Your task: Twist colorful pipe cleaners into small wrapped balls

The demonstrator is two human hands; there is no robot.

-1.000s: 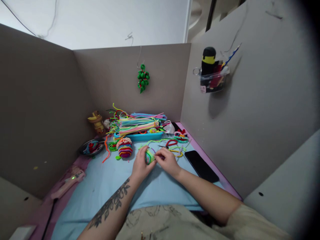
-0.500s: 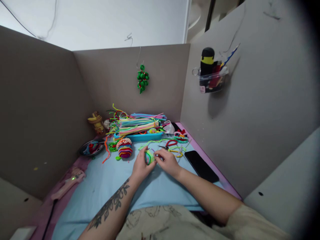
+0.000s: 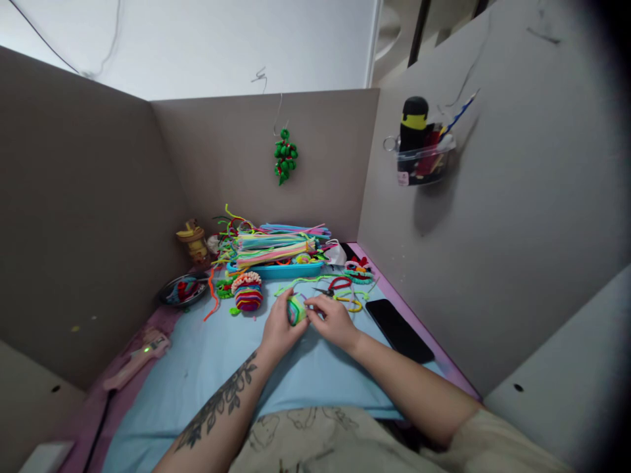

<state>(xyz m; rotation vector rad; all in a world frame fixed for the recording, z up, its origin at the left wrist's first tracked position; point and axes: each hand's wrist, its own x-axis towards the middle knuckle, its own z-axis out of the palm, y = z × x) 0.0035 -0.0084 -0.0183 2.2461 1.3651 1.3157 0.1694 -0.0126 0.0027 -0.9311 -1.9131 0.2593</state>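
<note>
At the middle of the light blue mat (image 3: 211, 368), the left hand (image 3: 279, 328) is clamped around a small green coiled pipe-cleaner piece (image 3: 296, 309), while the right hand (image 3: 332, 320) pinches at its right side, the two hands close together and both touching it. Just beyond the hands lie loose pipe-cleaner strands (image 3: 340, 292) and a striped multicolour coil (image 3: 247, 292), with a blue tray of straight pipe cleaners (image 3: 276, 253) farther back against the partition. To the right, near the right forearm, a black phone (image 3: 399, 322) lies flat at the mat's edge.
</note>
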